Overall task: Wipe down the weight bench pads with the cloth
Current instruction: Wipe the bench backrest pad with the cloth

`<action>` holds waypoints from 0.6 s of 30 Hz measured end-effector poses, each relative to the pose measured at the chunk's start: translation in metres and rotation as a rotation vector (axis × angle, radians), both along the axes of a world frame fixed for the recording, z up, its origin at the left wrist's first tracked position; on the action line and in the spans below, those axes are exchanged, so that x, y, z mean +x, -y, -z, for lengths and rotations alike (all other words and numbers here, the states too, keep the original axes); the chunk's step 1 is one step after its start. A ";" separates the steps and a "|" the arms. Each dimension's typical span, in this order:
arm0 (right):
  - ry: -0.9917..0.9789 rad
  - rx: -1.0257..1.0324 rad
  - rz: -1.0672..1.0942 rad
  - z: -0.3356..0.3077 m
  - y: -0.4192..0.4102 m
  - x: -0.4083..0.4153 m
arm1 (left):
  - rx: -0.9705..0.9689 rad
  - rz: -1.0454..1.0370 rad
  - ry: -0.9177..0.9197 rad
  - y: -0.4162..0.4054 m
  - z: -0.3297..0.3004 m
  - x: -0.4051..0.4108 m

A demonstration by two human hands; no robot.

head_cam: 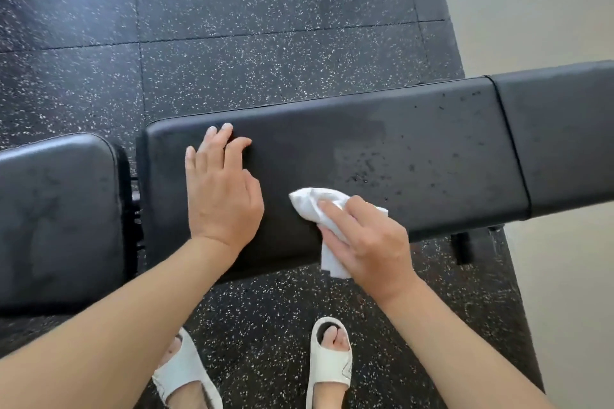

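A long black back pad (pixel 382 143) of the weight bench runs across the middle, with dark wet spots on its right half. A separate black seat pad (pixel 56 209) sits at the left, across a narrow gap. My left hand (pixel 221 189) rests flat on the back pad's left part, fingers spread. My right hand (pixel 365 242) presses a crumpled white cloth (pixel 309 206) onto the pad near its front edge, fingers curled over the cloth. Part of the cloth hangs over the front edge under my palm.
Another black pad section (pixel 558 136) continues to the right past a seam. Speckled black rubber floor tiles (pixel 232 26) lie around the bench. A pale wall (pixel 548 3) stands at the right. My feet in white sandals (pixel 329 362) stand just in front of the bench.
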State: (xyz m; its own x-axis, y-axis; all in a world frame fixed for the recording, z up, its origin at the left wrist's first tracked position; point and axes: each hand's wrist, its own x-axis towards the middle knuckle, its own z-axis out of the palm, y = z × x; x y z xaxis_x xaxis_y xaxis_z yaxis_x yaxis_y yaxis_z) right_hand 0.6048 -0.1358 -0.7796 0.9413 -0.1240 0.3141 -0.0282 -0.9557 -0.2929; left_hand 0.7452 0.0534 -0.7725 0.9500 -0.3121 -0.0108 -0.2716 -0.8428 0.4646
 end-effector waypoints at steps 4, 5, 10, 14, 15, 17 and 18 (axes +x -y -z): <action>0.001 -0.010 0.275 0.006 0.042 -0.003 | 0.088 0.010 0.046 0.002 0.006 -0.001; -0.001 0.014 0.346 0.007 0.038 0.001 | 0.101 0.007 0.049 0.003 0.005 -0.001; -0.055 0.072 0.211 0.001 -0.037 0.031 | 0.159 -0.009 0.064 0.010 0.000 -0.003; -0.050 0.137 0.055 -0.005 -0.047 0.041 | 0.163 -0.020 0.081 0.011 0.004 -0.002; -0.041 0.107 0.022 -0.005 -0.040 0.043 | 0.163 -0.018 0.092 0.010 0.005 -0.002; -0.024 -0.023 0.040 -0.003 -0.015 0.056 | 0.162 -0.011 0.117 0.010 0.007 -0.002; -0.015 -0.050 0.098 -0.002 0.002 0.068 | 0.163 -0.009 0.125 0.011 0.007 -0.001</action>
